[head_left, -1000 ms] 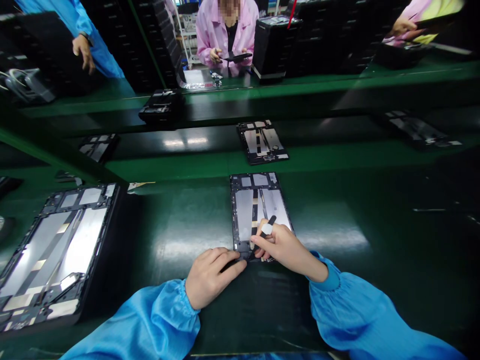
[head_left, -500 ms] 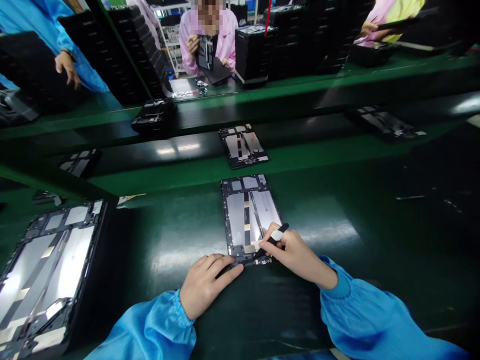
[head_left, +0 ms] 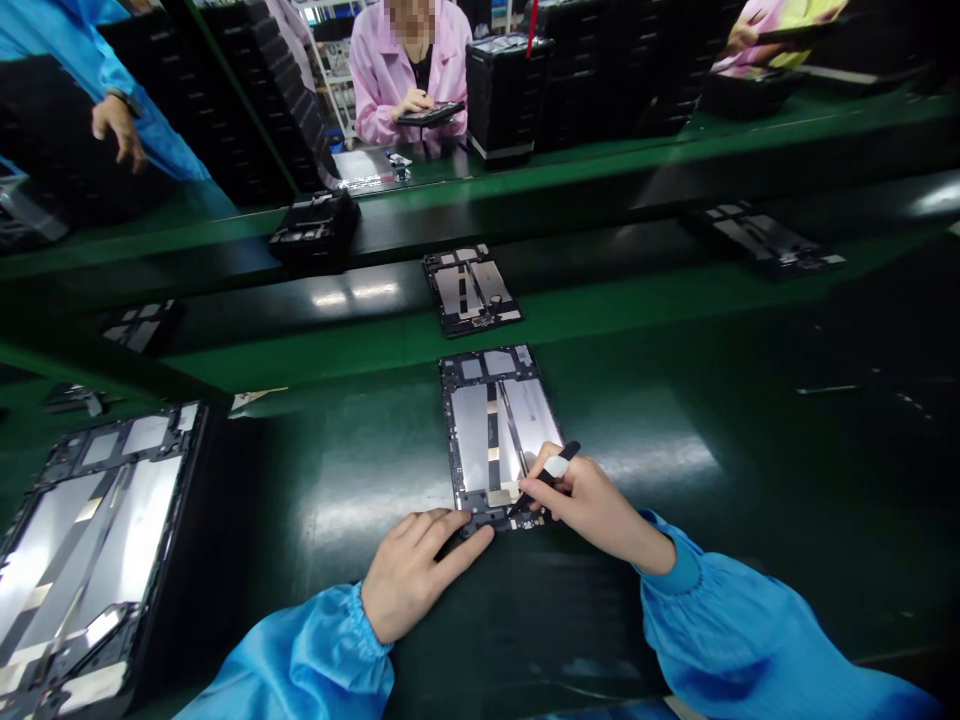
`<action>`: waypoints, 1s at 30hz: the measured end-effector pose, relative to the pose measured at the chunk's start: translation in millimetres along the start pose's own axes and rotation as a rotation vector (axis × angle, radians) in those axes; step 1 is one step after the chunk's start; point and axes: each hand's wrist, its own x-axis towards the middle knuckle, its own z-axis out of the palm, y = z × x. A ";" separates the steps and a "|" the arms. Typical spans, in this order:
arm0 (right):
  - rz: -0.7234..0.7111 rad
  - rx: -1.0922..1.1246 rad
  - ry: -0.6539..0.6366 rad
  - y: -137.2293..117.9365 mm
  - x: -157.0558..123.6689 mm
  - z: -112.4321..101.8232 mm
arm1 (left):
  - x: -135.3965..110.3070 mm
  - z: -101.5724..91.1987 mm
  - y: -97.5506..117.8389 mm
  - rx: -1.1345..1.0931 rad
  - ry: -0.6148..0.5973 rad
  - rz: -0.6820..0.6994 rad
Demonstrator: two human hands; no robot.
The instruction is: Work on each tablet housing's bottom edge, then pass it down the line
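A tablet body without its back cover lies flat on the green table, its silvery plates and ribbon cable showing. My left hand rests at its lower left corner, fingers stretched out and thumb along the bottom edge. In my right hand, pinched like a pen, is a slim black pointed tool with a white patch. Its tip points down at the tablet's bottom strip, near small connectors; whether it touches I cannot tell.
A stack of similar tablet bodies stands at my left. Another tablet body lies just beyond mine, with one more at the far right. Across the bench a person in pink handles a dark device, beside tall black stacks.
My left thumb has slid slightly right along the tablet's bottom edge. The right hand hardly moves. The person opposite has lowered the device from upright to flat.
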 end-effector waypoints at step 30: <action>-0.090 -0.071 0.065 2.3 -0.3 4.7 | 19.2 -3.6 6.4 -0.070 -0.144 -0.111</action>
